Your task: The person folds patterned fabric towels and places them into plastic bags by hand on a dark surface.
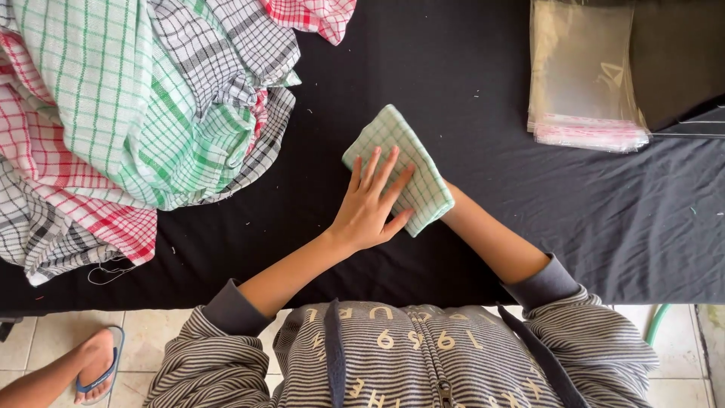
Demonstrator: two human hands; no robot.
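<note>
Checked cloths filled the upper left of the frame: green, red and grey-black weaves, loose and crumpled in one heap, overlapping each other and hanging past the near edge of the table. Unfolded, so presumably dumped there as bulk stock. One red piece poked in at top centre.

Lower left: someone else's foot in a blue sandal on the tiled floor, apart from the work.

Black sheet covered the whole table, bits of lint and thread on it. Likely there to keep the cloths clean and give a flat surface.

Centre: folded green-check cloth, a compact rectangle lying tilted on the sheet, well apart from the heap. Left hand lay flat on top, fingers spread, palm down, pressing rather than gripping, which looked like holding the folds from springing open. Right hand was hidden under or behind the cloth's lower right corner; only the forearm showed running up to it, so I cannot tell if it was pinching the edge or just resting.

Upper right: stack of clear plastic sleeves with red-printed strip edges, squared up, within reach, untouched.
</note>
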